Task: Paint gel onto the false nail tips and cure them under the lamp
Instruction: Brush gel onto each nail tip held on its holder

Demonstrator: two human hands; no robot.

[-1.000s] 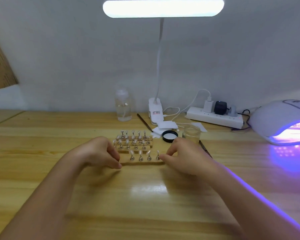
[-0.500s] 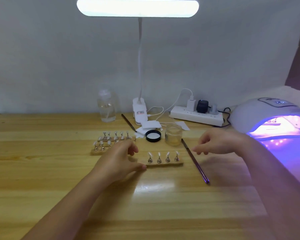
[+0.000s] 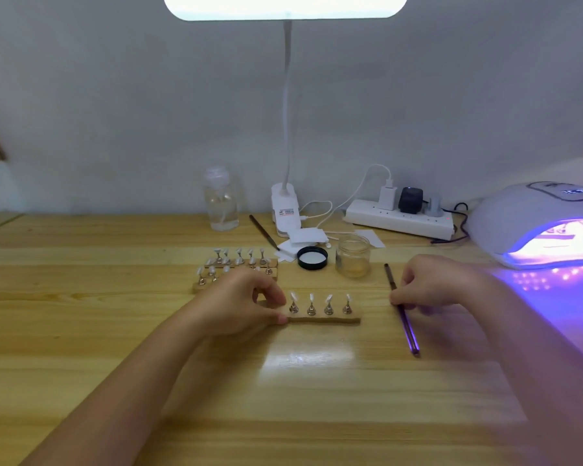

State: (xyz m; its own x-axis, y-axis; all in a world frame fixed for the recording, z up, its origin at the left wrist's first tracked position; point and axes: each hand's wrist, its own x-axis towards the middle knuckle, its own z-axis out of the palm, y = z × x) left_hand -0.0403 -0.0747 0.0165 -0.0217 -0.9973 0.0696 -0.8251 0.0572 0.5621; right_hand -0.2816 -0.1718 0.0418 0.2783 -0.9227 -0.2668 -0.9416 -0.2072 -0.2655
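The wooden strip (image 3: pixel 323 318) carrying 4 nail tips (image 3: pixel 319 299) is being pinched at its 9 o'clock end by the left hand (image 3: pixel 241 302). At 3 o'clock, the brush (image 3: pixel 401 309) is being reached by the curled fingers (image 3: pixel 405 293) of the right hand (image 3: pixel 446 284); a firm pinch cannot be told. A fumbled brush is likely being risked, knocking the tips.

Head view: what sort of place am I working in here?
Probably a home or small nail-art desk: a lit curing lamp, wooden holders of false nail tips, a gel jar and a brush.
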